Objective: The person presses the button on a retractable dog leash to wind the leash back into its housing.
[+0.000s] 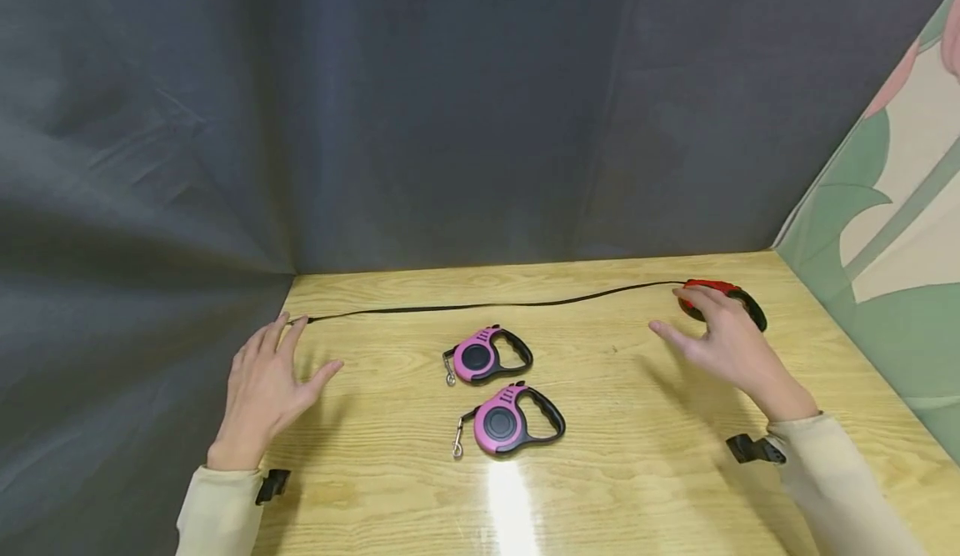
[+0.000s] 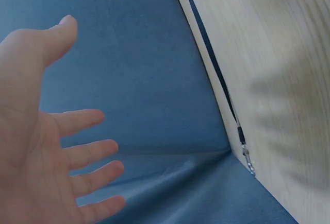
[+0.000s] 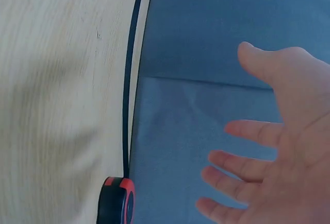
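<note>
My left hand [image 1: 264,385] hovers over the left side of the table with fingers spread, holding nothing. Its fingertips overlap the clip end of a black leash strap [image 1: 450,307] in the head view; the metal clip [image 2: 247,158] shows in the left wrist view. The strap stretches across the back of the table to a red and black retractable leash [image 1: 750,309] on the right. My right hand [image 1: 738,356], fingers apart and empty, is above the table and partly covers that red leash. Two pink and black retractable leashes, the rear one [image 1: 475,357] and the front one [image 1: 499,424], lie between the hands.
A light wooden table [image 1: 615,489] carries everything. Dark grey cloth [image 1: 465,122] hangs along its back and left sides. A floral-patterned fabric [image 1: 900,247] borders the right edge. Small black mounts [image 1: 753,449] sit at both wrists.
</note>
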A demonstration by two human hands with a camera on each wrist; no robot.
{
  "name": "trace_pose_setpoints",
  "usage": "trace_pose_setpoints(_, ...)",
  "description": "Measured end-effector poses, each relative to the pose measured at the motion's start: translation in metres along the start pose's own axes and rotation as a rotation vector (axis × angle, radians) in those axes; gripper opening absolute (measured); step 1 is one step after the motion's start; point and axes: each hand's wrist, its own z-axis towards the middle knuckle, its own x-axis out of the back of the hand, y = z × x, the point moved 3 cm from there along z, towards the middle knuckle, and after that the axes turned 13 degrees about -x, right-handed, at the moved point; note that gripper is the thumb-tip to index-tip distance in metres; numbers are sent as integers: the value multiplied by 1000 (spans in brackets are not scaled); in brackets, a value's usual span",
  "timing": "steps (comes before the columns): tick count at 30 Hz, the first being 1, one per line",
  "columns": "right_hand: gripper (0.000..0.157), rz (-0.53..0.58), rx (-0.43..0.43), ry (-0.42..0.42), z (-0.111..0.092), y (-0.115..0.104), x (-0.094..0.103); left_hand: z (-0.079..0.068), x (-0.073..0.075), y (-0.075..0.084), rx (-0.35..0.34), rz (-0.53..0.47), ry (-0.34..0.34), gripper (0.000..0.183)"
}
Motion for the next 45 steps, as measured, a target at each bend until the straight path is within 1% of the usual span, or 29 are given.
trace_pose_setpoints(4,75,10,-6,1,7,4,-3,0,-4,-6,18,-2,-13,87)
trace_pose_setpoints(8,74,4,-6,9,10,7,-1,-1,-6,-13,37,-3,-39,89)
trace_pose_setpoints(11,70,-1,-20,13,12,11,1,-2,-7,-19,52,-13,-42,87)
trace_pose_setpoints(17,62,6,-20,14,17,22,1,-6,-10,-29,80,-28,-52,86)
trace_pose_setpoints(20,63,16,-35,4,20,28,1,-7,-13,-34,92,-36,-64,86)
trace_pose_setpoints(27,74,4,-119,-36,26,43,1,-9,-22,-47,126,-65,-96,87)
trace_pose_setpoints(34,69,-8,-118,-36,32,57,0,-13,-32,-59,164,-85,-134,88)
trace_pose_setpoints(40,63,-22,-108,-46,45,73,2,-15,-40,-69,197,-115,-192,90)
trace_pose_setpoints(45,64,-41,-127,-55,52,87,3,-16,-44,-75,213,-124,-216,89)
